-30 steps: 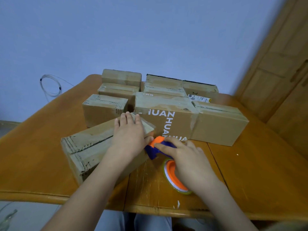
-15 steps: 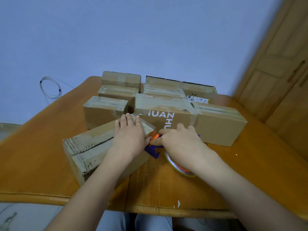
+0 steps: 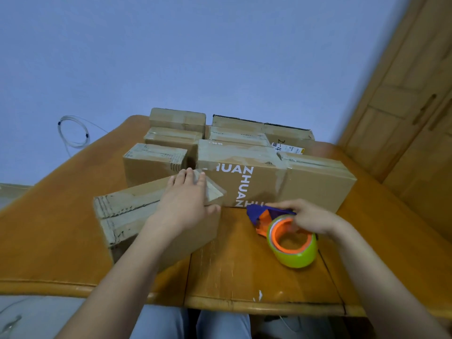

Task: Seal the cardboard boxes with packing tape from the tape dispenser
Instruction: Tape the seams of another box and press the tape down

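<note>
My left hand (image 3: 184, 204) lies flat, fingers straight, pressing the near cardboard box (image 3: 137, 216) at the table's (image 3: 244, 277) front left. My right hand (image 3: 309, 217) curls round the tape dispenser (image 3: 281, 228) resting just right of it. The box looks light and may slide, so I pin it; the dispenser seems rigid, best gripped at its handle, clear of the cutter.
</note>
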`<action>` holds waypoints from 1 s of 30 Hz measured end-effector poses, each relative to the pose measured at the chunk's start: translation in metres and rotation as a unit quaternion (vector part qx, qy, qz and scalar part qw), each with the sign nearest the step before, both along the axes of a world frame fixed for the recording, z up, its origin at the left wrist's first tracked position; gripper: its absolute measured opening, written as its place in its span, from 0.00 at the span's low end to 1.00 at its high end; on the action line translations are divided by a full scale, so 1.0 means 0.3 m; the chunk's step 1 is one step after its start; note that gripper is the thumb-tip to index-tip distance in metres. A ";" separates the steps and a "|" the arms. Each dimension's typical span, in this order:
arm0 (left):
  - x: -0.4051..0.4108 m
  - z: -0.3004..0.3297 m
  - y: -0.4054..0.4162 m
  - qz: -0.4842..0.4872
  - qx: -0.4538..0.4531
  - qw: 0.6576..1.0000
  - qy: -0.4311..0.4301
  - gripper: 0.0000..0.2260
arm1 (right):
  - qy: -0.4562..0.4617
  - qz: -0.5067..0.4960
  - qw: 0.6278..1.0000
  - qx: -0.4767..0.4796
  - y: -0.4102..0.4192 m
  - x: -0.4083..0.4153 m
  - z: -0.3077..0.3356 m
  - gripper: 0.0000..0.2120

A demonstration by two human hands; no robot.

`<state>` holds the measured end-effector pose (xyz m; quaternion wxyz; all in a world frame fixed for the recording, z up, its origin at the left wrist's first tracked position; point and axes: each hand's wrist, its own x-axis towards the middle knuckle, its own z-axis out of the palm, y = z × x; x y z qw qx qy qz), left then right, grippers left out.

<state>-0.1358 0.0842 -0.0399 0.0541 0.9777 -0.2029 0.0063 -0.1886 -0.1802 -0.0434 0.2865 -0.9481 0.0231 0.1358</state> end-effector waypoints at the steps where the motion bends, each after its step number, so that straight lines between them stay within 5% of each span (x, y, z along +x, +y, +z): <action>1: -0.001 0.007 0.017 -0.019 0.001 1.000 0.007 0.39 | 0.013 -0.018 0.999 0.026 -0.022 0.004 -0.015 0.34; 8: 0.001 0.052 0.149 -0.148 -0.077 0.980 0.112 0.41 | -0.002 -0.086 0.994 0.073 -0.111 0.018 -0.106 0.23; 17: -0.011 0.076 0.161 -0.196 -0.006 0.976 0.100 0.40 | -0.025 -0.085 0.986 -0.142 -0.079 0.024 -0.111 0.28; 20: -0.020 0.048 0.164 -0.204 0.015 0.977 0.054 0.43 | -0.155 -0.086 0.965 -0.194 0.006 -0.021 -0.096 0.36; 24: -0.014 0.029 0.176 -0.216 0.022 0.976 0.025 0.42 | -0.442 -0.104 0.889 -0.053 0.192 -0.064 -0.103 0.27; 30: 0.023 0.057 0.209 -0.242 -0.031 0.963 0.113 0.41 | -0.550 -0.058 0.813 0.183 0.422 -0.012 -0.212 0.24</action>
